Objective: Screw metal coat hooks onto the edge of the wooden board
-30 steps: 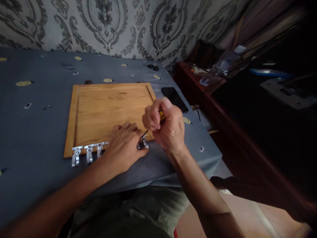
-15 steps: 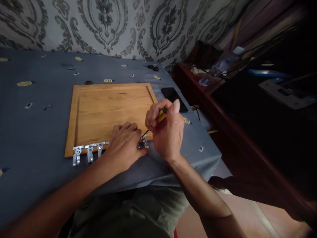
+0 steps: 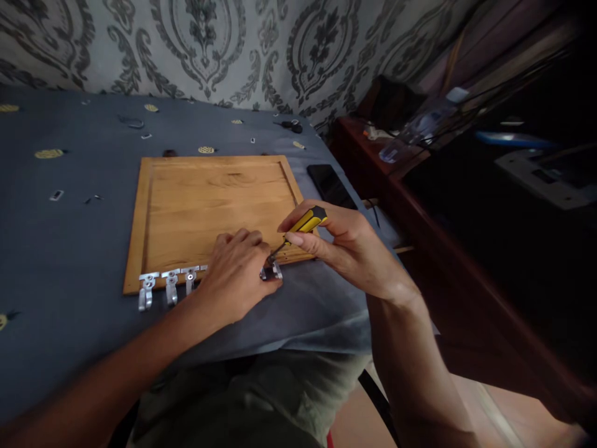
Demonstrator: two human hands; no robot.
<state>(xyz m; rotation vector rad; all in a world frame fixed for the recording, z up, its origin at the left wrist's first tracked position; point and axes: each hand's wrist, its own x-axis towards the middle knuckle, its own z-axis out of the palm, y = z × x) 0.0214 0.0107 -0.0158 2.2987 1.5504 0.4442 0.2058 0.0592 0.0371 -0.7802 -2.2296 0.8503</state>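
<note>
A framed wooden panel (image 3: 214, 205) lies flat in front of me. Several metal cabinet hinges (image 3: 171, 286) sit in a row along its near edge; part of the row is hidden under my left hand (image 3: 236, 277). The fingers of that hand are closed around the hinge (image 3: 275, 272) near the panel's right corner, steadying it. My right hand (image 3: 361, 249) pinches a yellow-and-black screwdriver (image 3: 306, 219) between thumb and fingers. The tool slants down to the left, its tip at that same hinge. Whether the tip sits in a screw I cannot tell.
A blue patterned cloth (image 3: 69, 249) covers the table. Beyond the panel's right side lies a black phone (image 3: 331, 185), with keys (image 3: 291, 126) farther back. Two small screws (image 3: 97, 197) lie at left. A plastic bottle (image 3: 420, 127) stands on the dark red furniture at right.
My right hand has rotated around the screwdriver and swung to the right, so more of the handle shows. My left hand stays in place on the hinge.
</note>
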